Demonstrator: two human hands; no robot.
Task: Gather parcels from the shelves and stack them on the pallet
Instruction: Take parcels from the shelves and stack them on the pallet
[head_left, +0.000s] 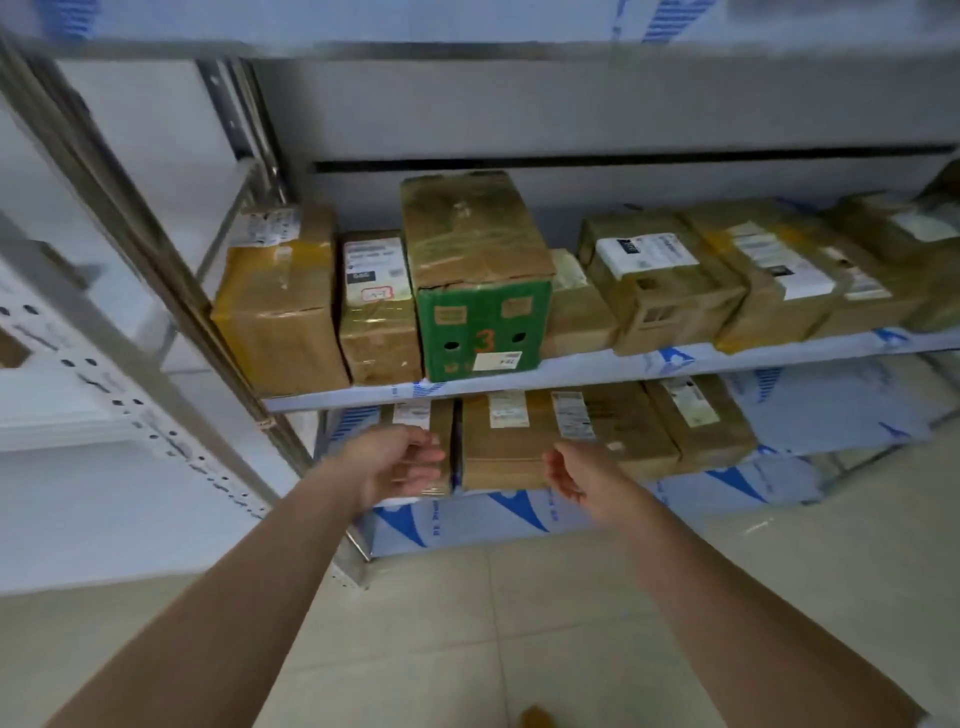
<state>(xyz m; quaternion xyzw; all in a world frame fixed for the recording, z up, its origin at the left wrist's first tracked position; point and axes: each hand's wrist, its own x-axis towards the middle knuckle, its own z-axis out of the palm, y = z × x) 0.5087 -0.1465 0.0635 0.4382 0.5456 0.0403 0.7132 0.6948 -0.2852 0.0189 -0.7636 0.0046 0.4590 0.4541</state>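
A metal shelf rack holds cardboard parcels on two levels. On the middle shelf (597, 366) stand a green box marked 3 (483, 327), a taped brown box (280, 312) at the left, a small labelled one (379, 306) and several more to the right. The lower shelf (519, 514) carries a narrow parcel (439, 431), a wide flat parcel (509, 447) and another parcel (701, 421). My left hand (395, 462) hovers in front of the narrow parcel with fingers relaxed, holding nothing. My right hand (576, 473) is spread in front of the wide parcel, also holding nothing.
A slanted steel upright (171, 312) of the rack runs down the left side. A white perforated rail (130, 410) lies further left. Beige floor tiles (467, 623) spread below the rack. The pallet is out of view.
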